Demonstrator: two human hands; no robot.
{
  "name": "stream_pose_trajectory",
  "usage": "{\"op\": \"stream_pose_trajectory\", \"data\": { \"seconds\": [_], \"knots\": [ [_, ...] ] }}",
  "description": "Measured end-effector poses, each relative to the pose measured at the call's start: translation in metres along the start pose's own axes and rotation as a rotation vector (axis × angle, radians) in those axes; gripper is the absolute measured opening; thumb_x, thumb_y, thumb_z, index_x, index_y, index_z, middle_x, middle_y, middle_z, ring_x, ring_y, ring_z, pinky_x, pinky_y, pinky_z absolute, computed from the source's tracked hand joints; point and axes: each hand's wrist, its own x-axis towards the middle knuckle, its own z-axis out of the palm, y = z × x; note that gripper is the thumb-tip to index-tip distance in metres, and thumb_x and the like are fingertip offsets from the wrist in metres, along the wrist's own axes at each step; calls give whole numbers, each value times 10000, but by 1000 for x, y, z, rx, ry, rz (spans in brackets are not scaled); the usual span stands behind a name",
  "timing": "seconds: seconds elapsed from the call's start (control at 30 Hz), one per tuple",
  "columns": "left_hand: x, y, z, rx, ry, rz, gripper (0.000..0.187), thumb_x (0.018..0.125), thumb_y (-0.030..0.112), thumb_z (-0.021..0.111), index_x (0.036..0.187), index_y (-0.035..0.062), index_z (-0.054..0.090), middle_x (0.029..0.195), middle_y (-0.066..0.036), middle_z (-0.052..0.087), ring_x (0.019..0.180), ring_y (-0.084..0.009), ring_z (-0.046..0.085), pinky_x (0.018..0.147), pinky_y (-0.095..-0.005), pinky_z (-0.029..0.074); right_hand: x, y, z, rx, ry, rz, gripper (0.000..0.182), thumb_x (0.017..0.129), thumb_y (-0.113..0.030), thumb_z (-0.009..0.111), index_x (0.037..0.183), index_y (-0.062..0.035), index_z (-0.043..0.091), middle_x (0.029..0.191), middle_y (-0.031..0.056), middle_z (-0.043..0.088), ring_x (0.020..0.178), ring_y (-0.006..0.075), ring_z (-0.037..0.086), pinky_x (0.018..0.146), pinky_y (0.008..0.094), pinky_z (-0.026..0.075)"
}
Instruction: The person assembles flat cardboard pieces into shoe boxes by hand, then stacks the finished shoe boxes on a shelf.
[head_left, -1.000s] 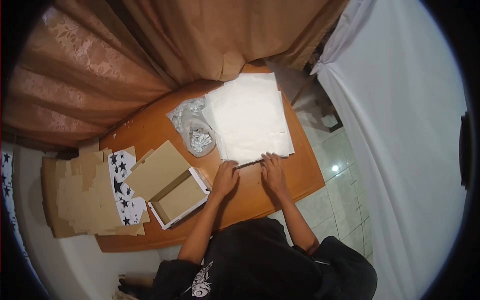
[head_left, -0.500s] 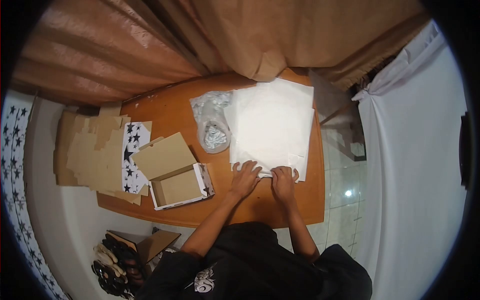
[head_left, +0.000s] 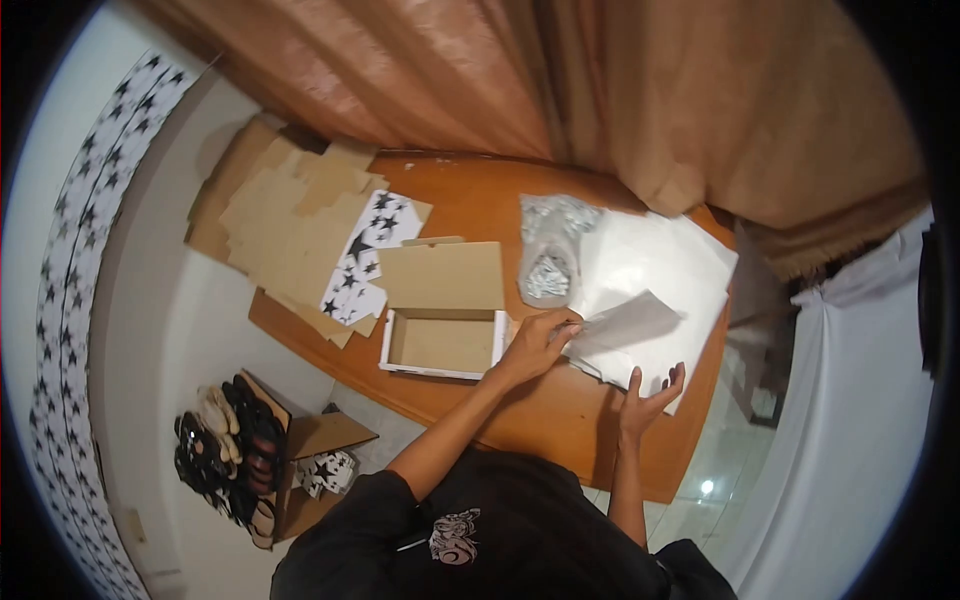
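Left hand point(head_left: 535, 345) fingers pinch a white paper sheet point(head_left: 625, 322), lifted off the paper stack point(head_left: 680, 270) on the desk point(head_left: 470, 205). Right hand point(head_left: 645, 400) spread, released, palm up w/ fingertips under stack's near edge. Open cardboard box point(head_left: 440, 340) just left of the left hand

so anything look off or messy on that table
Mostly tidy. The flat cardboard pile hangs past the table edge at the far left, fanned unevenly. The left hand lifts one sheet off the paper stack.

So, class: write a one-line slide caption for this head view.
Left hand lifts a tissue sheet off the paper stack beside an open box.
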Motion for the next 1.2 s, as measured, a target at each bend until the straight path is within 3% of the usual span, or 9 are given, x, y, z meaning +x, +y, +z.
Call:
{"op": "stream_pose_trajectory", "data": {
  "seconds": [0.07,0.1,0.2,0.27,0.33,0.5,0.8,1.1,1.2],
  "knots": [
    [-12,15,-41,-152,-42,-134,164,974,122,608,1037,-23,650,891,-96,675,871,-160,620,816,-302,476,-2,7,16,147,-78,96,893,843,-179,772,1521,-10,214,1543,204,264,1394,374,329,1158,485,265],
    [-17,-9,-54,-213,-16,33,159,984,130,616,1036,-17,650,896,-34,652,888,-82,562,817,-278,467,-3,13,25,273,-193,203,931,834,-184,786,1532,-18,193,1555,197,251,1413,359,307,1164,485,259],
    [-44,-3,-105,-482,7,-44,163,992,143,618,1052,-6,646,936,-8,649,908,-61,557,815,-254,466,-6,10,50,574,-447,394,1020,810,-207,822,1555,-41,145,1573,175,241,1449,320,274,1165,463,285],
    [-63,-16,-131,-538,43,-52,162,991,141,626,1075,4,642,972,-11,657,915,-50,571,823,-234,472,-12,-7,57,933,-673,606,863,868,-174,778,1522,-35,232,1419,142,452,1215,225,547,938,324,500],
    [-79,-31,-151,-685,157,-170,160,982,121,632,1080,-4,642,1005,-36,677,917,-67,607,816,-235,495,-22,-10,73,990,-713,551,512,911,-127,727,1343,-24,471,1022,2,645,739,59,550,628,224,451],
    [-123,-93,-201,-692,430,-318,149,972,106,635,1063,-12,640,971,-70,696,869,-95,641,793,-231,512,-50,-11,116,814,-660,583,183,933,-45,666,1099,-23,591,953,-16,632,755,56,557,661,215,454],
    [-172,-244,-247,-314,629,-557,153,897,144,719,916,4,661,772,-55,654,680,-130,588,612,-283,460,-82,-28,169,328,-631,483,87,895,-96,677,900,-10,685,830,31,664,734,114,588,672,256,476],
    [-164,-280,-250,-61,570,-386,165,832,113,759,848,-14,654,609,-65,617,518,-143,552,532,-312,448,-100,-34,160,-57,-515,361,101,871,-96,684,877,5,680,720,29,642,611,99,576,544,259,439],
    [-163,-277,-252,-76,417,-503,198,834,139,759,931,4,652,776,-116,655,702,-213,630,667,-359,498,-107,-44,154,-236,-550,328,202,866,-120,701,1003,22,661,790,91,668,667,188,621,609,319,481]
  ]
}}
